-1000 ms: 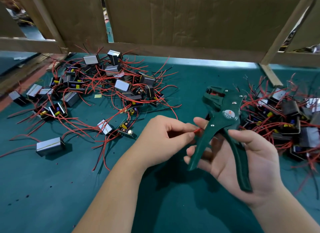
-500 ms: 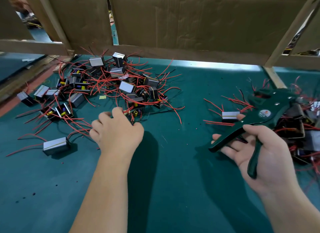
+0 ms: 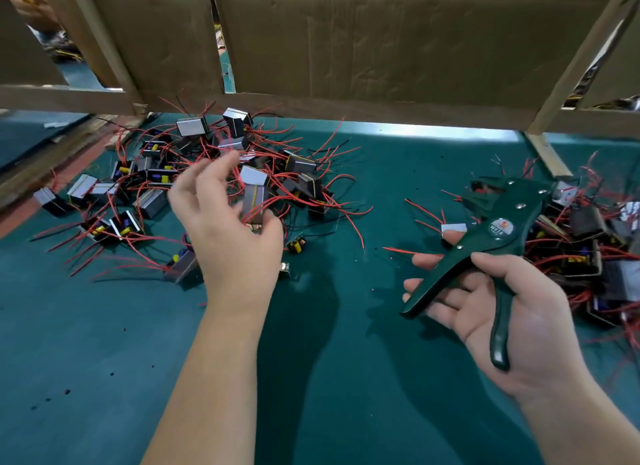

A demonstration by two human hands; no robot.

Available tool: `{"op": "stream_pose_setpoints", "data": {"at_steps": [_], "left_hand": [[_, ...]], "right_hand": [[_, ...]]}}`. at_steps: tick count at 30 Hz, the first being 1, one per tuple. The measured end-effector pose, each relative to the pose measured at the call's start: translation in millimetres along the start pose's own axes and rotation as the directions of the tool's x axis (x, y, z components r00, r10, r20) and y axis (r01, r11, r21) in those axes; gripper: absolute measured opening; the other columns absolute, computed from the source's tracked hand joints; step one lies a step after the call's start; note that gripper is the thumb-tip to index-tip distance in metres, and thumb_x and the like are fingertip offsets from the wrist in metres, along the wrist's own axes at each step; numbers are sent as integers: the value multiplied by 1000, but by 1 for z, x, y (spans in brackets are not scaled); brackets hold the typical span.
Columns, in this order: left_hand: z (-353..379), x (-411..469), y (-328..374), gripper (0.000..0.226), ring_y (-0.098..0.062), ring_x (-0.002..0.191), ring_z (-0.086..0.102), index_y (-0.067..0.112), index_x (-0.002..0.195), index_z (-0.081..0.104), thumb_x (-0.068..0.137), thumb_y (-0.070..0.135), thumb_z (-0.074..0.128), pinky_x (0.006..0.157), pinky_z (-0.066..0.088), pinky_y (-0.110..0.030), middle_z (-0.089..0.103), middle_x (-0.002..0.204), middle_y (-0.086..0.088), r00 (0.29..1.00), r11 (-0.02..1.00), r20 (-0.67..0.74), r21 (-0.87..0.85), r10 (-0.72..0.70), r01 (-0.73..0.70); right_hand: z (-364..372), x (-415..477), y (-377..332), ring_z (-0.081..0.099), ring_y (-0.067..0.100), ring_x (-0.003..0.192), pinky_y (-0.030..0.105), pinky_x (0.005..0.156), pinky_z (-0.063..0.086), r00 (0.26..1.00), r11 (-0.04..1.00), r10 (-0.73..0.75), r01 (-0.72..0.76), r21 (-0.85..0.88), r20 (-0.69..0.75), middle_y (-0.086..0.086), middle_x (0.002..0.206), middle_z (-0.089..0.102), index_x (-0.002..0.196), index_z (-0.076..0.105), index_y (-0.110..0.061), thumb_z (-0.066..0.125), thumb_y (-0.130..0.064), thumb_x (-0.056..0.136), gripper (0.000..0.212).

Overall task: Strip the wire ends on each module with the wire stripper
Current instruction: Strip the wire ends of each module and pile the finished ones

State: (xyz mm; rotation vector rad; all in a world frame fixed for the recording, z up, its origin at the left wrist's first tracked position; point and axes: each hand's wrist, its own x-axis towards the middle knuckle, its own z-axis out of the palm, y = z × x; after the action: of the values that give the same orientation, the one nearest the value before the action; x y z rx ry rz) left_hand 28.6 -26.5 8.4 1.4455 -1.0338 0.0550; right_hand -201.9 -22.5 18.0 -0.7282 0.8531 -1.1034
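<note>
lower right, the right hand (image 3: 512, 329) is gripping the dark green metal wire stripper (image 3: 498, 229). left of centre, the blurred left hand (image 3: 228, 232) is curling loosely beside a silver-faced red-wired module box (image 3: 254, 196); whether it is holding it, i cannot tell.

Only readable text I found was on the wire stripper (image 3: 514, 201): a round white badge (image 3: 498, 228) on the green body just below the pivot rivets, with curved print that read roughly "W01A". Middle characters were soft, so I couldn't settle 0 vs B or 8. A small red-orange logo sat above the letters, nothing legible in it
</note>
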Motion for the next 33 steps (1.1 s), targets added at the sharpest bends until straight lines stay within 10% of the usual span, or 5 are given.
{"op": "stream_pose_setpoints", "data": {"at_steps": [6, 11, 18, 25, 33], "left_hand": [[2, -1, 5, 72, -10, 105, 61, 29, 127, 41, 73, -4, 75, 89, 51, -23, 58, 123, -1, 991, 948, 126, -306, -49, 86], [9, -11, 1, 62, 1, 79, 61, 36, 114, 54, 69, 3, 81, 68, 49, -10, 63, 104, 13, 863, 990, 505, -132, 17, 58], [9, -16, 1, 73, 0, 68, 67, 55, 104, 42, 66, 7, 82, 69, 55, -19, 56, 100, 30, 755, 974, 636, -24, -158, 224], [13, -16, 5, 29, -15, 68, 61, 40, 92, 69, 65, 35, 60, 65, 46, -22, 71, 77, 3, 628, 926, 724, 36, -284, 377], [4, -4, 16, 68, -5, 112, 59, 27, 132, 47, 69, 3, 42, 89, 44, -12, 49, 138, 7, 885, 867, 430, -356, -180, 349]], "right_hand": [[2, 0, 5, 66, 44, 79, 48, 68, 58, 995, 999, -32, 31, 11, 90, 28, 98, 66, 119, 57, -9, 46, -20, 73, 48], [3, 2, 12, 65, 45, 77, 52, 67, 57, 990, 994, 45, -58, 96, 136, 20, 115, 65, 117, 58, -5, 48, -20, 70, 51], [6, 7, 15, 67, 48, 76, 54, 66, 56, 993, 981, 113, -107, 162, -28, 2, 90, 66, 93, 54, -10, 45, -10, 80, 16], [-2, 11, 15, 68, 49, 82, 56, 71, 57, 969, 996, 3, 19, 89, -249, 8, 73, 64, 85, 47, -11, 44, -3, 88, 8], [-2, 7, 11, 69, 46, 77, 50, 63, 58, 968, 994, 14, 13, 108, -250, 3, 70, 64, 85, 53, -8, 42, -5, 89, 11]]}}
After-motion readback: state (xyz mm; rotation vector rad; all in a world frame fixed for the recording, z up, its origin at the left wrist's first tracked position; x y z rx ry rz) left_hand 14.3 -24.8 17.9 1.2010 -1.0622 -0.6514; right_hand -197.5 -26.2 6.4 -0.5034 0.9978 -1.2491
